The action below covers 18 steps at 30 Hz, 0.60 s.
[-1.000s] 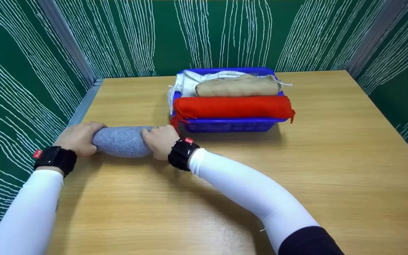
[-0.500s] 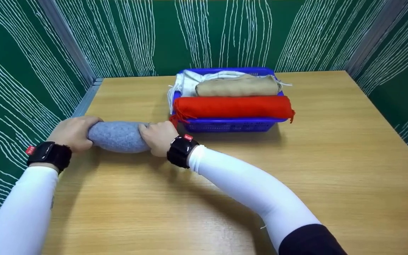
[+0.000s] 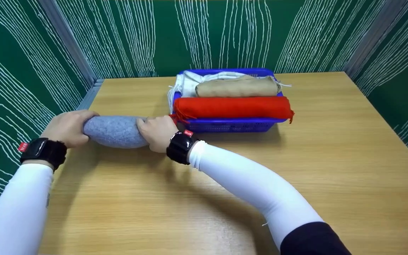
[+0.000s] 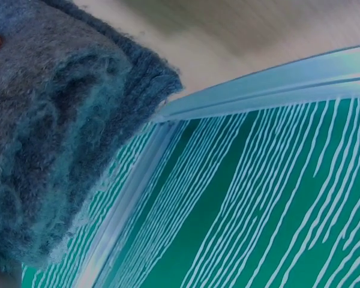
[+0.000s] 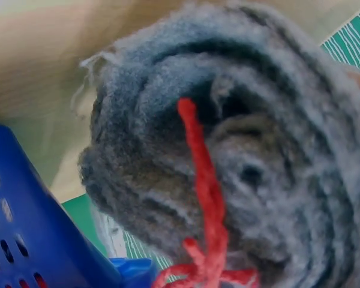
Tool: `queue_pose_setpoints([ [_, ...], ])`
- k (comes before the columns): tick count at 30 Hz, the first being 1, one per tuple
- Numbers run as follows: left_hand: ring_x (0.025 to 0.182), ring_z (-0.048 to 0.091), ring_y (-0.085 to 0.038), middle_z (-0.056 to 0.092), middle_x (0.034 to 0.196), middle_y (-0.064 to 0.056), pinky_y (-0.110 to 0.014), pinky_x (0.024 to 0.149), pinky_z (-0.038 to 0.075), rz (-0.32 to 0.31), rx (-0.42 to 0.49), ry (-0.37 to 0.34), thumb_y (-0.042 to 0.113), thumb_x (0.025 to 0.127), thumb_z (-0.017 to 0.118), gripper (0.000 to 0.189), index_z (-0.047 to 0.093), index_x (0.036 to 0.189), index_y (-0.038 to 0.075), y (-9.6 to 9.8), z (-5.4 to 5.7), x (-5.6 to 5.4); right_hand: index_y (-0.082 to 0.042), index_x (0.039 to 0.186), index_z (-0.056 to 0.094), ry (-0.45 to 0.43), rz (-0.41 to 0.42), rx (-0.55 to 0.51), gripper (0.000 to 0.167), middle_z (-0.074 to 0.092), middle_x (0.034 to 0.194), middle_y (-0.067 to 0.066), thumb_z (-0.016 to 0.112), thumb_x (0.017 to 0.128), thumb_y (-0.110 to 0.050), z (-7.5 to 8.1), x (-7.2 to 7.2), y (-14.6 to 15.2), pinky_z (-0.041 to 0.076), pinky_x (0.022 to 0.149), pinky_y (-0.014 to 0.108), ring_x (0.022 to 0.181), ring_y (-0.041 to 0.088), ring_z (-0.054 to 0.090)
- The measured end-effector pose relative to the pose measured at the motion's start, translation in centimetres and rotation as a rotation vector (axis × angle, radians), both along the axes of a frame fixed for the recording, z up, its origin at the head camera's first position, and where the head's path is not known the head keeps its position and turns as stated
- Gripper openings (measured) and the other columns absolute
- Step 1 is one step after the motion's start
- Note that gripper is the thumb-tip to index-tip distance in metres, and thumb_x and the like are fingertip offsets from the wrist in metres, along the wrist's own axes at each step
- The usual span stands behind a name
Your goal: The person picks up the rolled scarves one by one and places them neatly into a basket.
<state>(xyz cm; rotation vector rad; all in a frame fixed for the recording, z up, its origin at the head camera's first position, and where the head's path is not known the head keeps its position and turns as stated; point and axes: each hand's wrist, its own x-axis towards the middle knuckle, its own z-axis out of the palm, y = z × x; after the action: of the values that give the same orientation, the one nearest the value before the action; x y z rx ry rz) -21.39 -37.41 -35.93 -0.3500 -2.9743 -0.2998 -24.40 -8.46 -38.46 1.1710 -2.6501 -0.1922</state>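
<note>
A grey woolly scarf (image 3: 114, 131), rolled into a thick cylinder, lies crosswise between my two hands at the left of the table. My left hand (image 3: 67, 128) grips its left end and my right hand (image 3: 158, 132) holds the right end, thumbs on the near side. Shadows below suggest that the roll is off the table. The left wrist view shows one fuzzy end of the rolled scarf (image 4: 66, 120). Spiral layers of the scarf (image 5: 294, 162) fill the right wrist view, with red tassels (image 5: 210, 198) in front of them. The far fingers are hidden behind the roll.
A blue plastic basket (image 3: 232, 126) stands at the back, right of my right hand. It holds a red fringed scarf roll (image 3: 232, 107), a beige roll (image 3: 237, 87) and white fringed cloth (image 3: 189, 83). Green walls with white lines (image 3: 165, 39) border the table (image 3: 296, 177).
Both hands, gripping the grey scarf roll, have moved slightly left and up in the head view. The basket and its rolls have stayed put.
</note>
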Motion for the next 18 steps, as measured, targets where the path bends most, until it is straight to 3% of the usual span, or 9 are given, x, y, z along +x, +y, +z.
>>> queue_pose_setpoints([
  [18, 0.121, 0.061, -0.046, 0.07, 0.135, -0.021, -0.077, 0.11, 0.046, 0.018, 0.058, 0.013, 0.008, 0.084, 0.084, 0.052, 0.069, 0.134, 0.013, 0.0, 2.0, 0.4, -0.013, 0.132, 0.062, 0.057, 0.013, 0.008, 0.038, 0.079, 0.112, 0.007, 0.068, 0.096, -0.025, 2.7, -0.1, 0.4, 0.064, 0.072, 0.045, 0.096, 0.028, 0.078],
])
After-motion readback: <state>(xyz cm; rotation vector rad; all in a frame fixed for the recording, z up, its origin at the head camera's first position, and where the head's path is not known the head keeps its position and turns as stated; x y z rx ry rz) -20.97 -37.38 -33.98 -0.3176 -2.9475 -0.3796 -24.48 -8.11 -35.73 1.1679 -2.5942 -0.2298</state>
